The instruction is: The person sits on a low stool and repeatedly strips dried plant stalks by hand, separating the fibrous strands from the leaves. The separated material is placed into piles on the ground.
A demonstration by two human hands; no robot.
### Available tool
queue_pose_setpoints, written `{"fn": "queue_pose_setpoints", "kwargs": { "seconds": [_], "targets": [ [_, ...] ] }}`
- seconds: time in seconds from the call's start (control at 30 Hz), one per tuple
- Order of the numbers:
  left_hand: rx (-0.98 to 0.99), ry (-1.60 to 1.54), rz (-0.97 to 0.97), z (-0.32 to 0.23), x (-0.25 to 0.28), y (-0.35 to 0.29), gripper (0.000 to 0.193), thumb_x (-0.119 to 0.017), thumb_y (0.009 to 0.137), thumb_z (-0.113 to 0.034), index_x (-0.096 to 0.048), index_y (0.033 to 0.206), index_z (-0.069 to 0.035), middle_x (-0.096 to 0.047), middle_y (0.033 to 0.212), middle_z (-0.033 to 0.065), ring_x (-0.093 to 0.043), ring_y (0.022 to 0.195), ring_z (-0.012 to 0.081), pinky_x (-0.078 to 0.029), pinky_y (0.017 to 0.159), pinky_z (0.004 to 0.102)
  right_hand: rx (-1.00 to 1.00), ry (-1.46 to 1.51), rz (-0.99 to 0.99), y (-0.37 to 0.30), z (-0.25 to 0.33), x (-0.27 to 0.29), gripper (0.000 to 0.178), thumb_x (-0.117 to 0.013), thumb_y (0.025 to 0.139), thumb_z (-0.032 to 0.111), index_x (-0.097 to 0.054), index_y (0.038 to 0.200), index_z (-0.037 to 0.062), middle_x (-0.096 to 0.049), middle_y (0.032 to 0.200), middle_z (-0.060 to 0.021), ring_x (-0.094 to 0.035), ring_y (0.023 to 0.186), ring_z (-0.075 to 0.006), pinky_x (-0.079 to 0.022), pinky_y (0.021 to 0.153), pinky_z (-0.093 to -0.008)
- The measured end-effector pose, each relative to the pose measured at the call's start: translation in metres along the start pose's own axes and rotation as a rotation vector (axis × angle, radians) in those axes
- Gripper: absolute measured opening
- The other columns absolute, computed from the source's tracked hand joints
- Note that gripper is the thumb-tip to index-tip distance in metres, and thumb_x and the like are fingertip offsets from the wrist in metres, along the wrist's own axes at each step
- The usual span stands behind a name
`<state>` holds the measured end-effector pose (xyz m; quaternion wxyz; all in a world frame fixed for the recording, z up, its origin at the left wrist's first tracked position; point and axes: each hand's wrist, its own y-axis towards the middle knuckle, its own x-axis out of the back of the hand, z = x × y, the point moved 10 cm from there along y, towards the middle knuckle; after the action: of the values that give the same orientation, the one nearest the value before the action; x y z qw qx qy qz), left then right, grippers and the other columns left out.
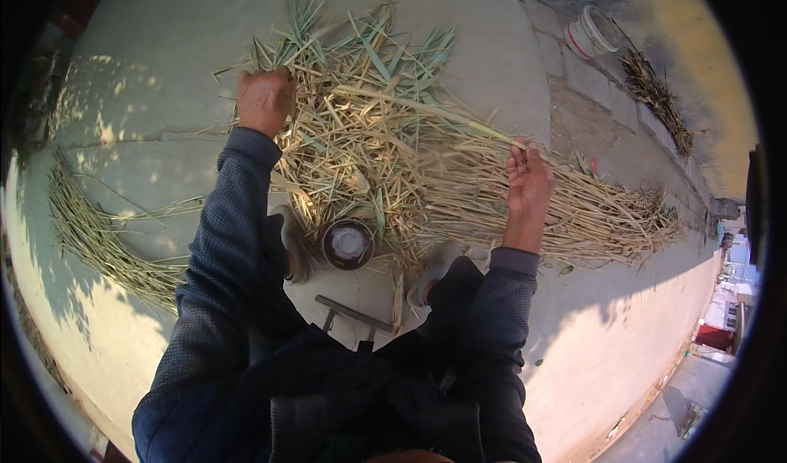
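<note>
A long pale reed-like stalk [426,109] slants over a loose heap of cut straw and leaves [352,152] in front of me. Its right end is pinched between the fingers and thumb of my right hand [529,186], which hovers over a long pile of dry stalks [590,217]. My left hand [266,101] is closed in a fist at the heap's upper left edge, beside green leaves [303,33]. Whatever it grips is hidden by the knuckles. Between my feet stands a dark round container [348,244] with a pale inside.
On the left, a bundle of greenish stalks [106,250] lies on the concrete ground [459,12]. At the far right are a white bucket [592,33] and a dark bundle of twigs [656,94]. A narrow dark bar [354,313] is close to my body, between my legs.
</note>
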<state>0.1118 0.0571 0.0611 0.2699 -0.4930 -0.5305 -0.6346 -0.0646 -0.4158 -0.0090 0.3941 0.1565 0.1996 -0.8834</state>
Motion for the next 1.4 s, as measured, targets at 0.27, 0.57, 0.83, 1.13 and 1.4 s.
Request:
{"fn": "queue_pose_setpoints", "kwargs": {
  "seconds": [0.27,0.57,0.83,1.13,1.4],
  "targets": [
    [0.034,0.048,-0.318,-0.032,0.051,0.009,0.05,-0.077,0.087,-0.03,-0.061,0.128,-0.007,-0.07,0.119,0.0102,-0.061,0.116,0.031,-0.044,0.094,0.0455,0.011,-0.069,-0.049,-0.001,0.005,-0.002,0.018,-0.07,0.098,0.012,-0.066,0.111,-0.0002,-0.074,0.11,-0.0151,-0.072,0.092,-0.019,-0.059,0.079,-0.0297],
    [-0.477,-0.623,0.193,-0.189,0.001,-0.029,0.038,-0.076,0.089,-0.034,-0.07,0.114,-0.005,-0.073,0.099,0.0098,-0.066,0.1,0.0271,-0.044,0.091,0.0425,-0.034,-0.174,0.119,-0.053,-0.042,-0.074,0.018,-0.072,0.098,0.014,-0.067,0.108,0.0002,-0.075,0.102,-0.014,-0.072,0.083,-0.0162,-0.058,0.07,-0.0272],
    [-0.153,-1.05,0.206,-0.143,-0.005,-0.019,0.022,-0.077,0.091,-0.024,-0.075,0.099,-0.003,-0.072,0.083,0.0101,-0.068,0.072,0.0237,-0.053,0.066,0.0366,-0.062,0.071,0.147,-0.022,-0.01,-0.047,0.02,-0.075,0.097,0.018,-0.067,0.105,0.0013,-0.075,0.097,-0.0132,-0.072,0.081,-0.0158,-0.06,0.069,-0.0268],
    [-0.575,-0.559,-0.129,-0.188,0.056,-0.036,0.028,-0.08,0.086,-0.029,-0.068,0.095,-0.004,-0.068,0.082,0.0089,-0.065,0.077,0.0265,-0.05,0.068,0.0391,-0.112,-0.058,0.068,-0.034,-0.045,-0.059,0.021,-0.078,0.095,0.022,-0.066,0.095,0.0047,-0.071,0.084,-0.0081,-0.069,0.073,-0.0161,-0.055,0.061,-0.0279],
    [-0.346,-0.719,-0.097,-0.167,0.047,-0.031,0.024,-0.082,0.085,-0.024,-0.067,0.087,-0.006,-0.065,0.07,0.009,-0.064,0.061,0.029,-0.049,0.054,0.0414,-0.133,-0.017,0.222,-0.052,-0.057,-0.092,0.021,-0.067,0.101,0.019,-0.067,0.113,0.001,-0.073,0.095,-0.0122,-0.069,0.081,-0.0174,-0.057,0.07,-0.0307]
  ]
}}
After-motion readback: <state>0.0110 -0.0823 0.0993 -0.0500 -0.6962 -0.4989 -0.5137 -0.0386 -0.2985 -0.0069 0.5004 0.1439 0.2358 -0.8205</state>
